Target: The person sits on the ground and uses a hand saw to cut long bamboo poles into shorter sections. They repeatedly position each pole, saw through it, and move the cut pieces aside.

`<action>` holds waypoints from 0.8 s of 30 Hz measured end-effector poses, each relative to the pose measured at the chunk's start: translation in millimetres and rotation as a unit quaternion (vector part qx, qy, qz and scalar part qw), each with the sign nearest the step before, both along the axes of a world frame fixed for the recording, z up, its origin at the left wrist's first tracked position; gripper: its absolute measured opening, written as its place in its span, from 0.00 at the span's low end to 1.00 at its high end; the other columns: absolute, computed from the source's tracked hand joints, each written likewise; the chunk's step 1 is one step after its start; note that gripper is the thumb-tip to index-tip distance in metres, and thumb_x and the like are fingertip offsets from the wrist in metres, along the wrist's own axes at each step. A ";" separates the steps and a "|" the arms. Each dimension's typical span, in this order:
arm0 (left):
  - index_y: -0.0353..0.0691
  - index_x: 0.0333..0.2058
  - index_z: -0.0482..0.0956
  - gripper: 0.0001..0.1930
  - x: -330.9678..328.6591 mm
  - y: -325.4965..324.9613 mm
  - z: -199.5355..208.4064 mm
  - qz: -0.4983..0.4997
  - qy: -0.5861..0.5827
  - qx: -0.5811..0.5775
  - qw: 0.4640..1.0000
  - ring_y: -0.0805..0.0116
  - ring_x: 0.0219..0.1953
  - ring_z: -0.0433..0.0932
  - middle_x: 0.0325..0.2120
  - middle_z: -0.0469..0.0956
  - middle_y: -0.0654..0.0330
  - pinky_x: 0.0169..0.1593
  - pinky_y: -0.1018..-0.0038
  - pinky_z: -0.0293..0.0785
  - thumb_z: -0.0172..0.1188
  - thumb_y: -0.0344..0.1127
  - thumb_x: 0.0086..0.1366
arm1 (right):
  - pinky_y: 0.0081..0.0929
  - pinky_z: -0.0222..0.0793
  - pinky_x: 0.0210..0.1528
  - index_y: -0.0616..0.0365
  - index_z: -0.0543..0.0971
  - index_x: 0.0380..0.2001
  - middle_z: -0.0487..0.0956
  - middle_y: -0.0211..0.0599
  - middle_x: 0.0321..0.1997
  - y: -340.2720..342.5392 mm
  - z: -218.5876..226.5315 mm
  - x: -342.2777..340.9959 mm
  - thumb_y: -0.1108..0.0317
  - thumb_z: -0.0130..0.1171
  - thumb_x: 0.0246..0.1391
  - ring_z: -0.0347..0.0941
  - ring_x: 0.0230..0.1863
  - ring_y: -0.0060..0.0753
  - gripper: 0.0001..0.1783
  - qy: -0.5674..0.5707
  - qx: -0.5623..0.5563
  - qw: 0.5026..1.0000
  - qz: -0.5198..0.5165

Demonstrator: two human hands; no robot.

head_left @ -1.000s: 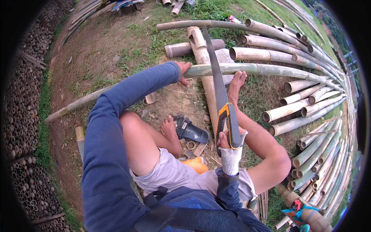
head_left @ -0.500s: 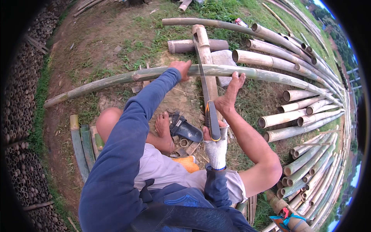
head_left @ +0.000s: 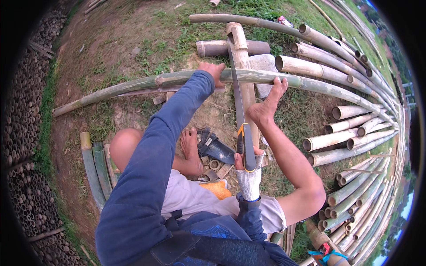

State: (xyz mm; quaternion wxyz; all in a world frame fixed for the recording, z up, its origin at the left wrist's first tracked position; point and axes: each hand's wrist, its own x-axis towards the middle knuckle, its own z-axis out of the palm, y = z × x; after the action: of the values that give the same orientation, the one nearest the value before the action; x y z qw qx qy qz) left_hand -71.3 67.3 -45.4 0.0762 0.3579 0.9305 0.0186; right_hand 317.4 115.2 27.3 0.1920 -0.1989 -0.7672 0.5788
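Observation:
A long green bamboo pole (head_left: pixel 177 78) lies crosswise in front of me, over a thicker pale bamboo piece (head_left: pixel 242 55). My left hand (head_left: pixel 213 73) is closed round the pole, just left of a hand saw (head_left: pixel 238 95). The saw's blade lies across the pole, pointing away from me. In a white knitted glove with bare fingertips, my right hand (head_left: pixel 248 166) grips the saw's black and orange handle. My bare right foot (head_left: pixel 268 102) presses on the pole, right of the blade. Whether the blade has cut into the bamboo, I cannot tell.
Several cut bamboo poles (head_left: pixel 337 73) fan out on the right, with more (head_left: pixel 355 190) nearer me. Stacked bamboo ends (head_left: pixel 26 111) line the left. A black sandal (head_left: pixel 217 148) and bamboo offcuts (head_left: pixel 215 165) lie near my left foot. A pale stone block (head_left: pixel 262 64) sits beyond the pole.
The saw and my right hand have drawn back toward me along the blade's line. My left hand and right foot keep their places on the pole. The whole view has shifted slightly.

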 end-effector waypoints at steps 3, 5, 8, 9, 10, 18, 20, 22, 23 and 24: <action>0.49 0.59 0.76 0.41 0.9 1.4 0.4 0.008 -0.003 0.010 1.000 0.47 0.47 0.87 0.42 0.88 0.49 0.52 0.53 0.83 0.76 0.66 0.53 | 0.31 0.74 0.53 0.62 0.72 0.58 0.74 0.40 0.50 -10.9 6.9 6.9 0.75 0.67 0.64 0.75 0.48 0.30 0.22 0.017 0.074 0.997 -0.023; 0.50 0.60 0.76 0.41 2.8 0.9 1.1 0.005 -0.006 0.015 1.000 0.47 0.47 0.87 0.42 0.88 0.50 0.52 0.53 0.83 0.76 0.66 0.53 | 0.30 0.74 0.52 0.61 0.72 0.57 0.74 0.39 0.50 -16.4 7.8 3.0 0.75 0.67 0.64 0.75 0.47 0.28 0.22 0.043 0.080 0.996 -0.024; 0.50 0.60 0.75 0.41 6.1 -2.5 4.3 0.004 -0.002 0.027 1.000 0.47 0.47 0.87 0.43 0.88 0.50 0.52 0.53 0.83 0.75 0.66 0.54 | 0.27 0.74 0.51 0.61 0.71 0.58 0.74 0.36 0.49 -17.6 4.5 -11.6 0.75 0.66 0.65 0.74 0.47 0.25 0.22 0.011 0.058 0.998 -0.026; 0.50 0.60 0.75 0.41 7.4 -3.5 5.9 0.004 -0.002 0.030 1.000 0.47 0.47 0.87 0.43 0.88 0.50 0.52 0.53 0.83 0.75 0.66 0.54 | 0.27 0.74 0.51 0.61 0.70 0.58 0.74 0.35 0.49 -17.3 3.1 -15.8 0.75 0.66 0.65 0.74 0.47 0.25 0.22 0.008 0.055 0.998 -0.026; 0.50 0.60 0.75 0.40 9.0 -4.3 7.4 -0.001 0.004 0.027 1.000 0.47 0.47 0.87 0.43 0.88 0.50 0.52 0.53 0.83 0.75 0.66 0.54 | 0.27 0.73 0.52 0.61 0.72 0.57 0.75 0.36 0.49 -17.2 2.7 -17.8 0.75 0.66 0.65 0.74 0.48 0.26 0.21 0.022 0.023 0.999 -0.036; 0.49 0.60 0.75 0.39 20.7 -5.2 29.3 0.004 0.001 0.022 1.000 0.48 0.48 0.87 0.44 0.88 0.50 0.54 0.54 0.82 0.77 0.63 0.55 | 0.31 0.72 0.53 0.61 0.73 0.57 0.74 0.39 0.49 -13.7 8.7 -2.3 0.76 0.66 0.64 0.74 0.49 0.30 0.20 0.027 0.041 0.998 -0.041; 0.49 0.60 0.74 0.39 23.4 -6.0 35.6 0.006 -0.009 0.014 1.000 0.48 0.48 0.87 0.44 0.88 0.50 0.54 0.54 0.82 0.77 0.61 0.55 | 0.31 0.72 0.53 0.61 0.72 0.57 0.74 0.39 0.50 -13.2 9.2 9.1 0.76 0.65 0.64 0.73 0.49 0.31 0.20 -0.001 -0.020 0.999 -0.031; 0.48 0.60 0.74 0.39 23.9 -6.2 39.7 0.004 -0.014 0.011 1.000 0.47 0.49 0.87 0.44 0.88 0.49 0.55 0.54 0.82 0.77 0.60 0.55 | 0.32 0.72 0.53 0.60 0.72 0.57 0.74 0.39 0.50 -14.7 9.3 28.7 0.76 0.64 0.65 0.73 0.49 0.31 0.20 -0.026 0.017 0.999 -0.025; 0.48 0.60 0.74 0.40 24.0 -6.6 40.2 0.000 -0.018 0.011 1.000 0.47 0.49 0.87 0.45 0.87 0.49 0.55 0.54 0.82 0.78 0.59 0.55 | 0.33 0.72 0.53 0.60 0.71 0.57 0.74 0.39 0.50 -16.3 9.9 41.4 0.76 0.64 0.65 0.73 0.49 0.31 0.20 -0.037 0.041 0.998 -0.023; 0.48 0.61 0.74 0.40 24.0 -6.6 40.0 -0.003 -0.021 0.013 1.000 0.47 0.50 0.86 0.45 0.87 0.49 0.56 0.55 0.81 0.78 0.59 0.55 | 0.35 0.72 0.54 0.60 0.71 0.58 0.74 0.40 0.50 -20.0 10.5 54.4 0.75 0.64 0.64 0.73 0.49 0.32 0.21 -0.011 0.022 0.999 -0.030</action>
State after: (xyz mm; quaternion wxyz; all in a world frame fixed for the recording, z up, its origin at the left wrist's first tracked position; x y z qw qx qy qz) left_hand -47.3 60.8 -5.4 0.0908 0.3614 0.9272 0.0377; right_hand 371.8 95.3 37.8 0.2048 -0.2236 -0.7757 0.5535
